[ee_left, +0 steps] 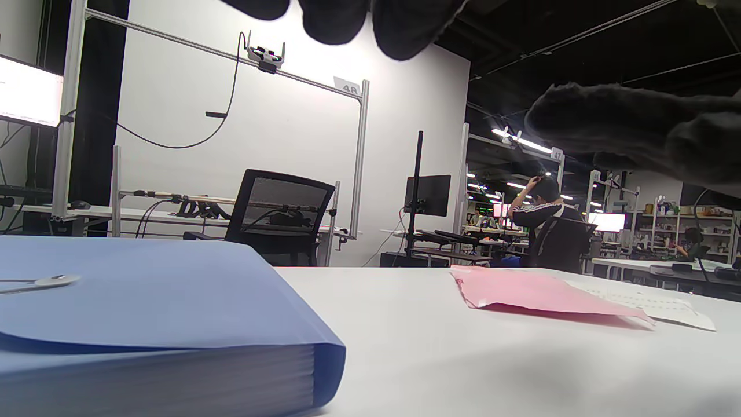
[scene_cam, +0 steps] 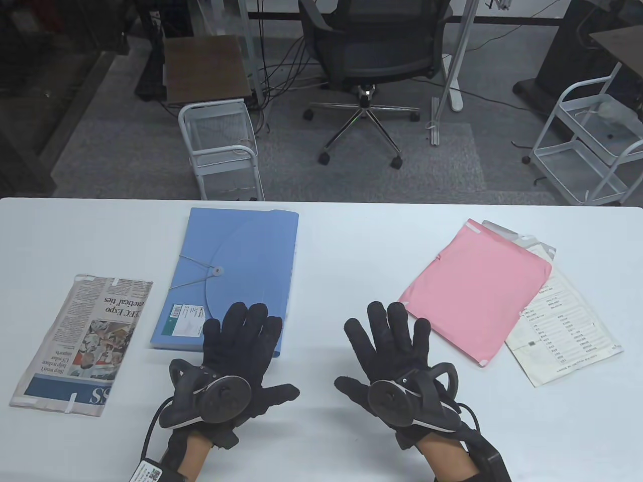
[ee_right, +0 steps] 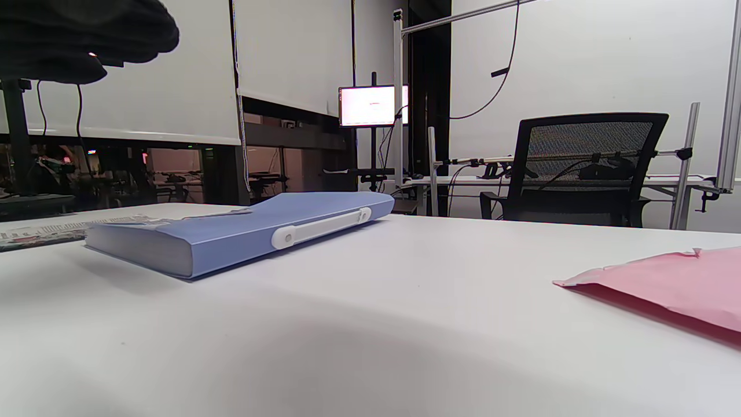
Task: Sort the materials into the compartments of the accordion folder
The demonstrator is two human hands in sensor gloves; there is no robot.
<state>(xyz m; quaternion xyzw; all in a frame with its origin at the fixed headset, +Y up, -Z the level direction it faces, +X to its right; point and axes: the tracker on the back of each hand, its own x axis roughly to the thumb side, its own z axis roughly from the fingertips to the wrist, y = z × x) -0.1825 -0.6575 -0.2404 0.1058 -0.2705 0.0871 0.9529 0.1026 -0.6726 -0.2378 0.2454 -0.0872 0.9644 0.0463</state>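
A blue accordion folder (scene_cam: 236, 266) lies closed on the white table (scene_cam: 351, 241), its flap tied by a string round a button; it also shows in the left wrist view (ee_left: 145, 313) and the right wrist view (ee_right: 243, 231). A folded newspaper (scene_cam: 83, 341) lies at the left. A pink envelope (scene_cam: 472, 288) lies at the right on a printed white sheet (scene_cam: 562, 336). My left hand (scene_cam: 236, 351) is spread flat, fingertips over the folder's near edge, holding nothing. My right hand (scene_cam: 397, 351) is spread flat on the table left of the pink envelope, holding nothing.
Beyond the table's far edge stand an office chair (scene_cam: 371, 45), a white wire cart (scene_cam: 221, 145) and another white cart (scene_cam: 587, 140). The pink envelope also shows in the left wrist view (ee_left: 532, 292) and the right wrist view (ee_right: 677, 284).
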